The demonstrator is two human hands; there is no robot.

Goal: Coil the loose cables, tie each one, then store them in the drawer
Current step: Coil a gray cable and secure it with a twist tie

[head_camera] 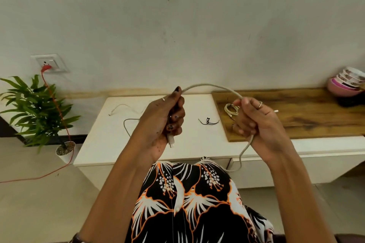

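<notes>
Holding the grey cable (212, 85) arched, my left hand (169, 118) fingers clench its plug end while my right hand (250, 118), at 3 o'clock, grips the slack for looping.

White cabinet top (189, 144) w/ loose cables (126, 122), black tie (208, 121); wood board (306, 116) w/ coiled cable (231, 109), bowls (349, 83).

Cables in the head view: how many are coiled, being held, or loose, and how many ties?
Coiled cable on the wooden board: 1
Held cable, gripped by left hand and right hand: 1
Loose cables on the white top: 2
Black tie: 1
Total: 5
</notes>
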